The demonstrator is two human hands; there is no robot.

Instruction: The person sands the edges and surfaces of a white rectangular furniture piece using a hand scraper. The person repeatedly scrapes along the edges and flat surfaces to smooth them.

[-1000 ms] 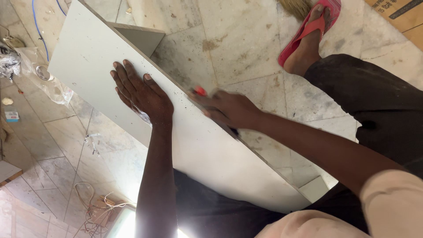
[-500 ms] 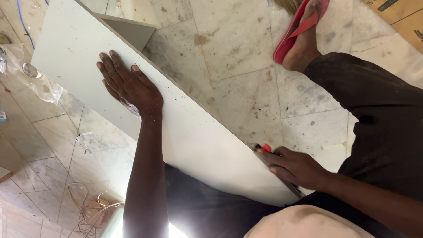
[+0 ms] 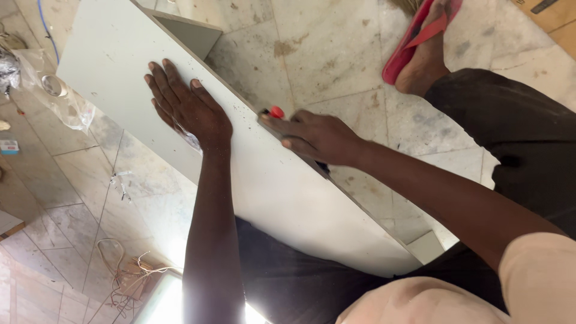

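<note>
A long pale grey board lies slanted across my lap, from the upper left down to the lower right. My left hand rests flat on its face, fingers spread and pointing up-left. My right hand grips a small dark tool with a red tip, pressed against the board's right long edge about halfway along. The rest of the tool is hidden inside my fist.
Marble floor tiles lie all around. My foot in a red sandal sits at the upper right. A clear plastic bag lies at the left, tangled wires at the lower left, cardboard in the top right corner.
My right hand slid with the tool along the board's edge, down to the lower end half a second ago and now back up to the middle. My left hand stayed flat on the board.
</note>
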